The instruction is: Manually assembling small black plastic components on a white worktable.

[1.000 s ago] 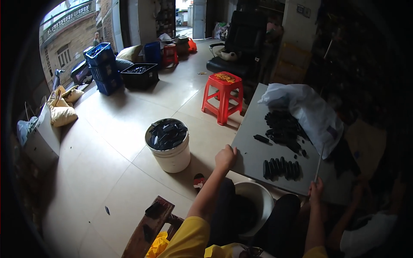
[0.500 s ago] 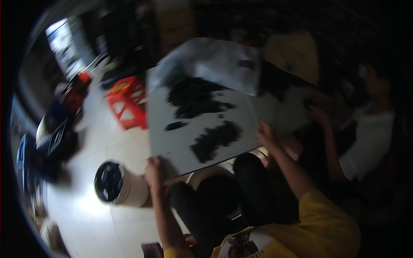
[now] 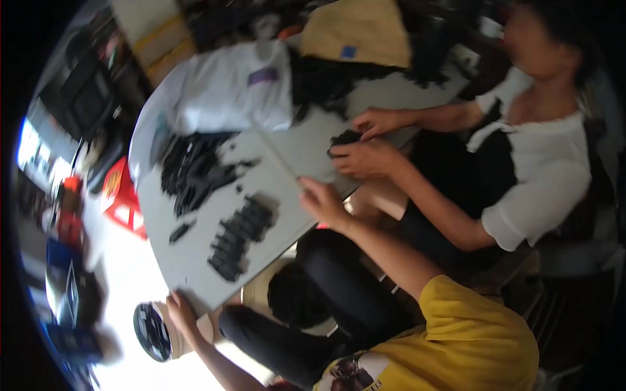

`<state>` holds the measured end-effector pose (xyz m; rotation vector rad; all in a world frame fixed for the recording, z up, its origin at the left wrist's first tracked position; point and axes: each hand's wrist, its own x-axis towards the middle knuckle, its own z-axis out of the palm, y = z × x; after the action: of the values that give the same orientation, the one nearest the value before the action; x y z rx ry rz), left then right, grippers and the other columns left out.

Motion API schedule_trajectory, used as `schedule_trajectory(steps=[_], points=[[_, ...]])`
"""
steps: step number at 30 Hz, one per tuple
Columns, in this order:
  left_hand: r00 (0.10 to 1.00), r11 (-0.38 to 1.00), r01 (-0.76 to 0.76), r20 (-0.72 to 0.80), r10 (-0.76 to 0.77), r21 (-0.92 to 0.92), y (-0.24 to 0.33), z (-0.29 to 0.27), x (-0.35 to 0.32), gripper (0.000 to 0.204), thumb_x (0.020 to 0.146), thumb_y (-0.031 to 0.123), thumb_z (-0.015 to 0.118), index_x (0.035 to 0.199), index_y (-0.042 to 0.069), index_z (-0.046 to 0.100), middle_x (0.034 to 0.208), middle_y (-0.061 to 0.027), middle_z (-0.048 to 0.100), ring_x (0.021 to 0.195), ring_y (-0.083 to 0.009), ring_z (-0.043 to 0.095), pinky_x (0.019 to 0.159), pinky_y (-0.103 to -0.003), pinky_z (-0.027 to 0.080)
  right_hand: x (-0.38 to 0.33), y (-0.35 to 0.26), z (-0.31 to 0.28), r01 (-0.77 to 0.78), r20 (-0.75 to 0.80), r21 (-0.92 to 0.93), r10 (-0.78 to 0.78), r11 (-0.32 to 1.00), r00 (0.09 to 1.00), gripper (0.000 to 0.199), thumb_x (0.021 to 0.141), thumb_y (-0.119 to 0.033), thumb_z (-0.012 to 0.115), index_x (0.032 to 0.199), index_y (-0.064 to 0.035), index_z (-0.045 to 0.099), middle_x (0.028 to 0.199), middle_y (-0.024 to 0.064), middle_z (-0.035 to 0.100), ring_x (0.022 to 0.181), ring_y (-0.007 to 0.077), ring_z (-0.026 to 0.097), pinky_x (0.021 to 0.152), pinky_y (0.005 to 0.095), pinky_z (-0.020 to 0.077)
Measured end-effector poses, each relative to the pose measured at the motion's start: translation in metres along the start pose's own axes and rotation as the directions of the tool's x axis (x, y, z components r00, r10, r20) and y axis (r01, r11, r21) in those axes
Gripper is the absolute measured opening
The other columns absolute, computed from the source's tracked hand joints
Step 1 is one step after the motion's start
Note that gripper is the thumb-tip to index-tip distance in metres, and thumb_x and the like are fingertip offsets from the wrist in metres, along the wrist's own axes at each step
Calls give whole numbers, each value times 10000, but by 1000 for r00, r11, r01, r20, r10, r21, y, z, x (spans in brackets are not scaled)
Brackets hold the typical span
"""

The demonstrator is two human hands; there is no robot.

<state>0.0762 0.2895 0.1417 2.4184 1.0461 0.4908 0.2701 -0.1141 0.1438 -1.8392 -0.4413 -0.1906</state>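
Red stool (image 3: 122, 203): on the floor beyond the left edge of the grey table (image 3: 290, 203). White bucket (image 3: 180, 341), filled with dark pieces: on the floor, left of the table's near left corner. Left hand (image 3: 182, 313): at that corner, touching the table; blur hides the fingers, and whether they pinch the edge or merely rest there cannot be told. Single black piece (image 3: 182, 231): lying on the table, towards its left edge. Heap of black pieces (image 3: 192, 171): on the left part of the table. White bag (image 3: 218, 88): along the table's far side. Row of black pieces (image 3: 241, 236), set side by side: on the table, close to its near edge. Thin pale rod (image 3: 276, 155): slanting over the middle of the table, its far end by the white bag. Right hand (image 3: 324, 204): at the table's near edge, fingers curled together around the near end of the rod. Tan sack (image 3: 355, 32): at the table's far side. Co-worker's hands (image 3: 369, 142): over the table's right part, holding a small dark bundle (image 3: 344, 139).
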Motion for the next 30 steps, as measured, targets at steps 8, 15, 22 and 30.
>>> schedule_trajectory(steps=[8,15,22,30], points=[[998,984,59,-25,-56,167,41,-3,-12,448,955,448,407,1096,70,600,949,-246,662,891,-457,625,772,-507,482,-10,-38,-9,-27,139,136,8,990,990,383,896,-59,520,1265,41,492,699,39,512,555,93,460,504,258,379],[833,848,-526,-238,500,-58,90,10,-38,434,834,61,594,1265,80,542,1201,-161,579,1098,-344,563,914,-397,463,-29,-91,3,107,321,-1,-101,994,942,595,904,23,481,1464,-119,338,724,34,481,578,78,415,559,229,391],[576,594,-793,153,803,-136,147,20,-54,556,807,235,675,1327,128,511,1407,-83,460,1332,-280,393,1080,-457,327,-35,-107,20,173,468,-361,17,916,884,588,877,49,502,1425,-144,409,946,200,638,760,292,633,684,367,491],[622,622,-774,47,782,-118,143,25,-63,560,799,244,686,1317,107,522,1393,-72,485,1332,-249,403,1096,-467,318,-37,-141,34,362,317,-391,-245,846,916,600,856,12,546,1421,-141,415,789,161,608,702,312,634,591,414,483]])
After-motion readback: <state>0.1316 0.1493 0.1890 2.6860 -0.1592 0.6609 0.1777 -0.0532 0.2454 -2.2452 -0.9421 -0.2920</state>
